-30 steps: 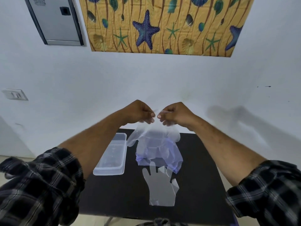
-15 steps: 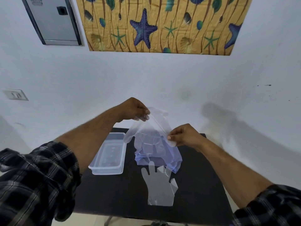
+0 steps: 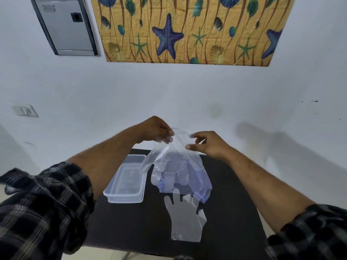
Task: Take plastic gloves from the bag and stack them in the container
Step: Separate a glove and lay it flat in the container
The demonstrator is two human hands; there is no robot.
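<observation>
A clear plastic bag with several folded gloves inside hangs above the black table. My left hand pinches the bag's top left edge and holds it up. My right hand hovers at the bag's mouth with fingers apart, touching the film but gripping nothing. One clear plastic glove lies flat on the table below the bag, fingers pointing away from me. A clear rectangular container stands to the left of the bag; I cannot tell what is inside it.
A white wall rises right behind the table's far edge. On the wall are a starfish picture, a grey metal box and a switch plate. The table's near edge runs just beyond the glove.
My right hand let go of the bag's lower edge and rose to the bag's mouth with its fingers spread. My left hand kept holding the top edge.
</observation>
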